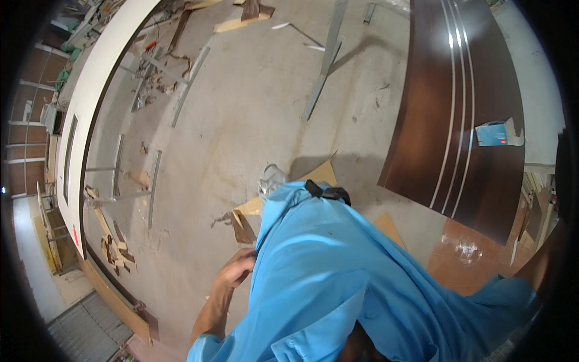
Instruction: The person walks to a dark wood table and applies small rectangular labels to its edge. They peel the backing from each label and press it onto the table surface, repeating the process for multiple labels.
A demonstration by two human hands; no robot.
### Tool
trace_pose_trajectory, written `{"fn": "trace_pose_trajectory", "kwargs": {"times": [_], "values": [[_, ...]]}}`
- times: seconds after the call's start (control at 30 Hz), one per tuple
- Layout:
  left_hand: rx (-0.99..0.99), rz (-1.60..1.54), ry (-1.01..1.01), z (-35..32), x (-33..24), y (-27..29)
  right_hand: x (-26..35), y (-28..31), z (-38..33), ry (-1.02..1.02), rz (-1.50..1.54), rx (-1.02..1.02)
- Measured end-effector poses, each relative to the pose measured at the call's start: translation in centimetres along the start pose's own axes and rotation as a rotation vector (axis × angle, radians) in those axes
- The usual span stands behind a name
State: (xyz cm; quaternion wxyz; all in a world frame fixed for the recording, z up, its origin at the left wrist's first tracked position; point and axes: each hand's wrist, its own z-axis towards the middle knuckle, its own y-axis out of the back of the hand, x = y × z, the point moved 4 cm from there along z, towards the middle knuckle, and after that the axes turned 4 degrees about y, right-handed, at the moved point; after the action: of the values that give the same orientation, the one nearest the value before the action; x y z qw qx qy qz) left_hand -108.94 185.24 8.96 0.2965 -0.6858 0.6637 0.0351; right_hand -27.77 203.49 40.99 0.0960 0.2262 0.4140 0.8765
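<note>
My left hand (237, 268) hangs at my left side, against the edge of my blue shirt (325, 253). Its fingers look curled in, and whatever they may hold is hidden. My right upper arm reaches out at the right rim beyond the sleeve, while the right hand itself does not show. To the right lies a dark brown door panel (422, 114) with three pale stripes running along it. A small blue cardboard box (493, 134), its flap raised, rests on that panel.
A long white panel (99, 90) stands raised at the left on grey metal stands (154, 187). Another metal stand (322, 72) is on the concrete floor ahead. Wood scraps (114, 250) and torn cardboard (244, 226) litter the floor. Brown boards lie at the lower left.
</note>
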Motion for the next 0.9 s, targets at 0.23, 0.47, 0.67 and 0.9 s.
{"fn": "trace_pose_trajectory", "kwargs": {"times": [0.23,0.47,0.67,0.9], "values": [[0.134,0.586,0.15,11.5,-5.2,3.6,1.2,-0.1,-1.1,-0.004,0.08,-0.016],[0.061,1.036,0.227,13.1,-4.0,1.2,1.8,-0.7,-3.1,0.002,0.159,-0.064],[-0.506,0.58,0.131,10.9,3.6,2.0,5.6,-0.6,-3.1,0.064,0.295,-0.193],[-1.11,0.685,0.173,12.3,11.3,2.6,15.3,5.5,-12.6,0.396,1.032,-0.654]]}}
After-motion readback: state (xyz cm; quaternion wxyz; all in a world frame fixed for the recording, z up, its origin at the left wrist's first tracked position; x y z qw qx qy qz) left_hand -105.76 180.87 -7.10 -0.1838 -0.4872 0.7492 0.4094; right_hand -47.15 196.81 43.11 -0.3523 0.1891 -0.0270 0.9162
